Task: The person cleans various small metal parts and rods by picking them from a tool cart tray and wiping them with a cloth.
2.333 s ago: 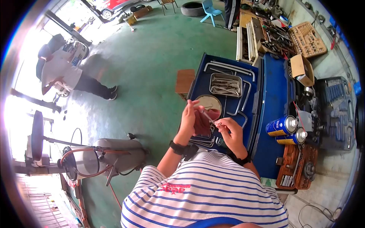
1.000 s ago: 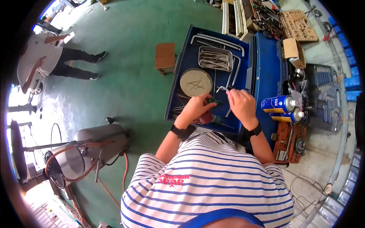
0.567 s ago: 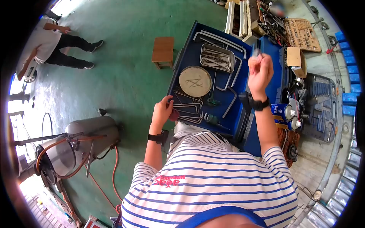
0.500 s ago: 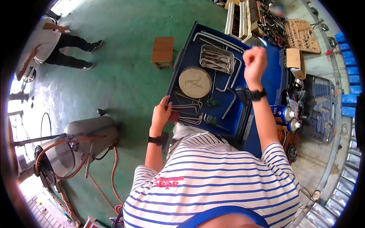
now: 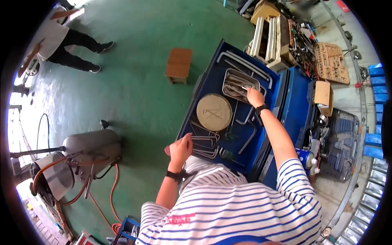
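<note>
My left hand (image 5: 181, 150) is closed at the near left edge of the blue drawer (image 5: 195, 107). A dark red thing (image 5: 167, 150), perhaps cloth, sticks out from that fist. Fingers of my right hand (image 5: 256, 98) are pinched over the near right side of a metal tray (image 5: 224, 86) full of long metal pieces (image 5: 237, 83). A small shiny metal tool (image 5: 246, 87) shows at those fingertips; its kind is unclear. Several L-shaped hex keys (image 5: 204, 143) lie beside my left hand. Between the hands sits a round tan lid (image 5: 214, 112) with thin metal pieces on it.
A brown wooden stool (image 5: 179, 64) stands beyond the drawer. Left of me is a grey tank (image 5: 92, 145) with orange hoses. Blue spray cans (image 5: 305, 158), a cardboard box (image 5: 322, 96) and tool cases (image 5: 331, 63) line the right. A person (image 5: 61, 43) stands far left.
My right hand has come down from its raised position onto the metal tray. My left hand has curled closed, with the dark red thing now on its outer side. The camera view has shifted.
</note>
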The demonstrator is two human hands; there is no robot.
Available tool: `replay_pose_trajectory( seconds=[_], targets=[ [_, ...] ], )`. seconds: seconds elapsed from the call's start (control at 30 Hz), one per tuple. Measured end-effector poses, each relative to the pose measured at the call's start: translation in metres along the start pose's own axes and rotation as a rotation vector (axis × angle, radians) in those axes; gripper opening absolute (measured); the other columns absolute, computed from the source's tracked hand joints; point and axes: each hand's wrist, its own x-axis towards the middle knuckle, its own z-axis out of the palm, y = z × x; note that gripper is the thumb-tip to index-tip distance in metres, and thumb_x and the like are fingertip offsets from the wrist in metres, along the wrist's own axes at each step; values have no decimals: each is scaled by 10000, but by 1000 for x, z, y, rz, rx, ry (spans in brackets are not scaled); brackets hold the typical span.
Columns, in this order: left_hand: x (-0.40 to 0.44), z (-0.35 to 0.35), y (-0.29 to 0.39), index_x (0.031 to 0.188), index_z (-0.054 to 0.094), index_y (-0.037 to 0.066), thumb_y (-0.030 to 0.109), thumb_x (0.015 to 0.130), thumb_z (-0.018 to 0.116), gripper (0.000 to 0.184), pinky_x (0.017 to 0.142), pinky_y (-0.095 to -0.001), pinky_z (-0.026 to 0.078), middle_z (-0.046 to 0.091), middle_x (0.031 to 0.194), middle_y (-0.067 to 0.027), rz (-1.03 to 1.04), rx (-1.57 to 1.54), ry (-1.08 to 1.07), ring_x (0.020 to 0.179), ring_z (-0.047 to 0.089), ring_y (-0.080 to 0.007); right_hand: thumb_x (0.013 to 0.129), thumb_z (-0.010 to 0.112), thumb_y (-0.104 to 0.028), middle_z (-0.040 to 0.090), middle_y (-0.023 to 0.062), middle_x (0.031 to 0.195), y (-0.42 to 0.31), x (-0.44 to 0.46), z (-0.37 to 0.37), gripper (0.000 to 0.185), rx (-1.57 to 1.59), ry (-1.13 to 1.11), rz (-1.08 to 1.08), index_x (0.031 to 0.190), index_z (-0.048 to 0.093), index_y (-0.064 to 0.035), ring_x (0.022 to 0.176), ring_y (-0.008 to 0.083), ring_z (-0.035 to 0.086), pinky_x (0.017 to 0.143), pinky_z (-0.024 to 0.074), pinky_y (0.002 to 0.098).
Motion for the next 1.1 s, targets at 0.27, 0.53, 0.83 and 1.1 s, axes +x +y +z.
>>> replay_pose_trajectory(
  seconds=[0.27,0.53,0.83,1.1],
  targets=[
    [3,3,7,1018,622,93,90,848,584,174,435,-340,426,566,558,-37,54,89,31,459,553,-212,912,510,-204,654,174,841,-18,-14,-19,285,153,15,-282,1161,547,-71,764,389,622,689,513,466],
    [2,9,4,1017,624,91,92,851,595,169,439,-325,425,573,565,-38,11,91,50,470,564,-203,829,627,-189,617,87,1013,-42,-3,13,229,175,168,-604,1035,617,-89,981,294,543,850,466,392],
    [4,8,5,950,637,86,79,842,594,117,470,-321,450,615,636,-62,64,47,76,509,588,-221,805,633,-162,634,85,958,-29,-5,-7,151,256,-20,-683,920,620,-65,989,291,552,835,469,377],
    [3,8,6,1002,623,82,75,843,593,162,481,-317,458,614,637,-61,38,99,43,520,594,-216,820,592,-23,627,133,1061,-26,2,-7,241,437,-194,-530,1059,574,-49,983,304,602,829,482,374]
  ],
)
